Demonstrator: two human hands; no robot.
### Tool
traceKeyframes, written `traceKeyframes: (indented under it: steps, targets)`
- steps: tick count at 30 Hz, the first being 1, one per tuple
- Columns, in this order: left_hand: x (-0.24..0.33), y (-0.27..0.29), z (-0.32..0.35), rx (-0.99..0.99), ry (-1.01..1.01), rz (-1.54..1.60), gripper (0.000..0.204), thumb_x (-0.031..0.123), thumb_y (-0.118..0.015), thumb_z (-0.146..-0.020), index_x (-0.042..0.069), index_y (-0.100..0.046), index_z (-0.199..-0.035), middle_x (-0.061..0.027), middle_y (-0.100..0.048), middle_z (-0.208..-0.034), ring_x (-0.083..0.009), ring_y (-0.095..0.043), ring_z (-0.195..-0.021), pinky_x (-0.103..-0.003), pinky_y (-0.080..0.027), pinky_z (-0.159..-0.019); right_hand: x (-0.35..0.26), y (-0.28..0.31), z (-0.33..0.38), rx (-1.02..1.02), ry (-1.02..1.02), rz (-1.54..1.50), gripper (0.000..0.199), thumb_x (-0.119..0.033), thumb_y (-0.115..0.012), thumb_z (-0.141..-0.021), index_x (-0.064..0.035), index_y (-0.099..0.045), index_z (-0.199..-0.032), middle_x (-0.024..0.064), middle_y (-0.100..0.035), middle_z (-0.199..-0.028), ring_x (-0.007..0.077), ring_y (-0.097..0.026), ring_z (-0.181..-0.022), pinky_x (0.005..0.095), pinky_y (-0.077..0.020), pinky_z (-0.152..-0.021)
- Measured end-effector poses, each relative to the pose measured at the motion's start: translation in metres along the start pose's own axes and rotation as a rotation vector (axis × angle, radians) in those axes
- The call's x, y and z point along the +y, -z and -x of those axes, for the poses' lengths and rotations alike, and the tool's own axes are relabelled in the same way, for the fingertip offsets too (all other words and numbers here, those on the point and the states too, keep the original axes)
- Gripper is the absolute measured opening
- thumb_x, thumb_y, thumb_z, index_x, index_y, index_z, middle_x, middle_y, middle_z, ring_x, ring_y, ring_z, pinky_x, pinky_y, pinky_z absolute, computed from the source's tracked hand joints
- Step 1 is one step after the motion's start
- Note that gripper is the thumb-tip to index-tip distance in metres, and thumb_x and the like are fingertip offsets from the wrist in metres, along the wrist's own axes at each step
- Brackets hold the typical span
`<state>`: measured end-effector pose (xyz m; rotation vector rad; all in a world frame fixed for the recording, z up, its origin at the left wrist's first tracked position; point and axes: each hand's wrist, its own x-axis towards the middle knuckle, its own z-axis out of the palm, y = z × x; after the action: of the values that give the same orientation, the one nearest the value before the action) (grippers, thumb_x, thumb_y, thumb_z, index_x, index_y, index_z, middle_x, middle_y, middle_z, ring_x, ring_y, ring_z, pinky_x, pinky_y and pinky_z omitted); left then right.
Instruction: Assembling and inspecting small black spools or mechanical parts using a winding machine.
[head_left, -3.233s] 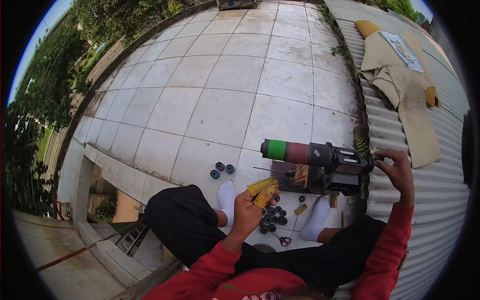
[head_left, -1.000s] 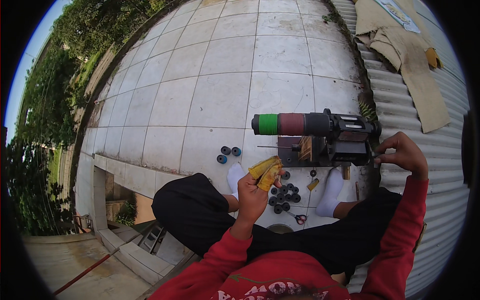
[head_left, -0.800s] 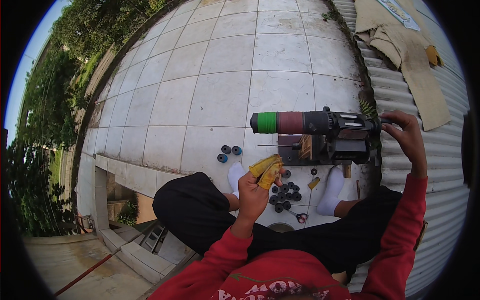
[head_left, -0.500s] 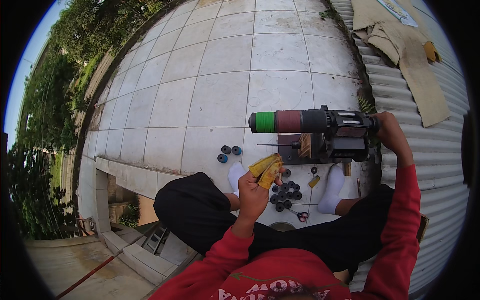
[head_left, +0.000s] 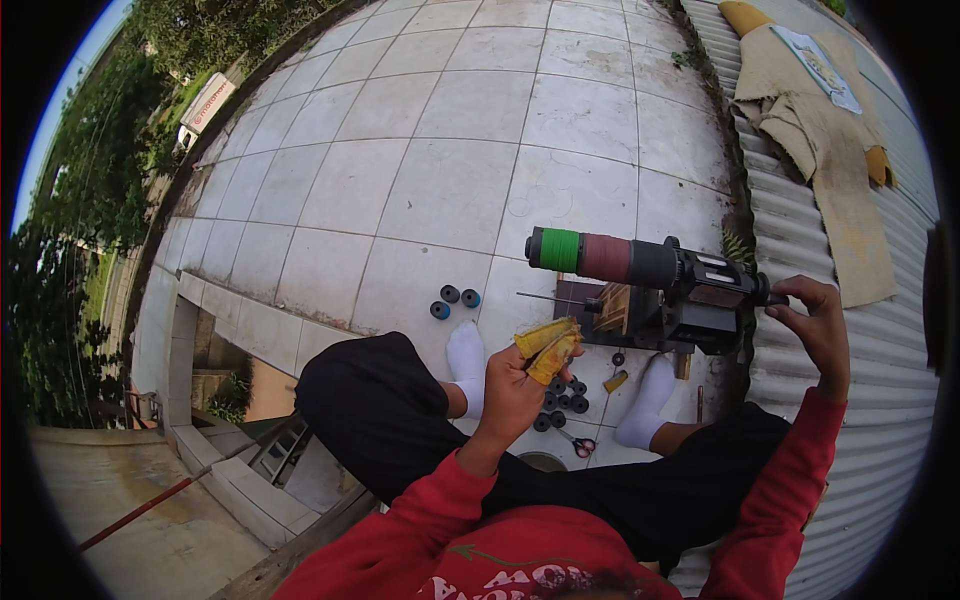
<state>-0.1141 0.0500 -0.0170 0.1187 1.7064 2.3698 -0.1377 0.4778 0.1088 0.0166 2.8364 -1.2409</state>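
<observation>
A black winding machine [head_left: 705,300] stands on the tiles between my feet, its horizontal spool carrying green thread [head_left: 558,250] and dull red thread [head_left: 606,258]. At the machine's right end, my right hand [head_left: 822,322] pinches the small black end knob [head_left: 772,291] between thumb and fingers. My left hand [head_left: 508,398] is closed around a folded yellow piece [head_left: 550,345], which looks like stained cloth, just below the machine's thin metal rod [head_left: 550,298]. Small black spools [head_left: 561,400] lie on the floor beyond my left hand, partly hidden by it.
Three dark spools [head_left: 448,301] sit left of the machine. Scissors [head_left: 582,446] and a small yellow piece [head_left: 615,381] lie between my white-socked feet [head_left: 466,362]. Corrugated roofing [head_left: 800,215] with draped cloth [head_left: 850,220] borders the right; a ledge and opening [head_left: 235,385] lie left.
My right hand has shifted from a wrapped grip at the machine's end to a fingertip hold on its knob. My left hand still holds the yellow piece. The whole view has turned slightly.
</observation>
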Motion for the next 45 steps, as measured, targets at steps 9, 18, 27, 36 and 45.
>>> traceKeyframes:
  steps: [9,18,27,36,45]
  targets:
    - [-0.001,0.002,0.000,0.000,-0.035,0.009,0.031,0.008,-0.065,-0.111,-0.007,-0.067,-0.138,-0.0113,-0.079,-0.116,-0.0109,-0.071,-0.086,-0.028,-0.060,-0.082,0.031,-0.040,-0.043,0.133,0.031,0.147,0.032,-0.006,-0.080,-0.090,0.0031,-0.079,-0.121,0.0168,-0.082,-0.104,0.0208,-0.077,-0.101,0.0339,-0.0563,-0.095]
    - [0.002,0.001,0.000,0.021,-0.042,0.022,0.032,0.006,-0.065,-0.110,-0.006,-0.067,-0.139,-0.0107,-0.079,-0.115,-0.0101,-0.070,-0.085,-0.026,-0.059,-0.079,0.008,-0.022,-0.009,-0.421,-0.215,0.258,0.026,-0.013,-0.087,-0.083,0.0027,-0.083,-0.103,0.0195,-0.080,-0.089,0.0197,-0.076,-0.081,0.0376,-0.0573,-0.082]
    - [0.003,0.002,-0.001,0.045,0.013,0.014,0.032,0.007,-0.067,-0.109,-0.004,-0.068,-0.140,-0.0083,-0.079,-0.113,-0.0079,-0.069,-0.085,-0.025,-0.058,-0.079,-0.004,0.001,-0.011,0.034,-0.072,0.054,0.032,-0.004,-0.085,-0.088,0.0060,-0.079,-0.117,0.0123,-0.083,-0.107,0.0162,-0.075,-0.100,0.0335,-0.0562,-0.096]
    - [0.005,0.003,-0.001,0.057,0.016,0.020,0.033,0.007,-0.067,-0.109,-0.004,-0.068,-0.140,-0.0086,-0.079,-0.112,-0.0083,-0.069,-0.085,-0.025,-0.059,-0.079,0.053,-0.042,-0.039,-0.080,-0.047,0.476,0.035,0.000,-0.077,-0.085,0.0026,-0.078,-0.120,0.0220,-0.079,-0.103,0.0363,-0.075,-0.094,0.0404,-0.0566,-0.087]
    - [0.006,0.005,-0.002,0.072,0.008,0.026,0.029,0.004,-0.064,-0.110,-0.006,-0.069,-0.137,-0.0102,-0.079,-0.113,-0.0095,-0.070,-0.085,-0.026,-0.059,-0.078,-0.003,0.005,-0.001,-0.417,-0.219,0.181,0.028,-0.009,-0.091,-0.080,0.0041,-0.083,-0.104,0.0131,-0.083,-0.100,0.0188,-0.076,-0.096,0.0354,-0.0573,-0.094]
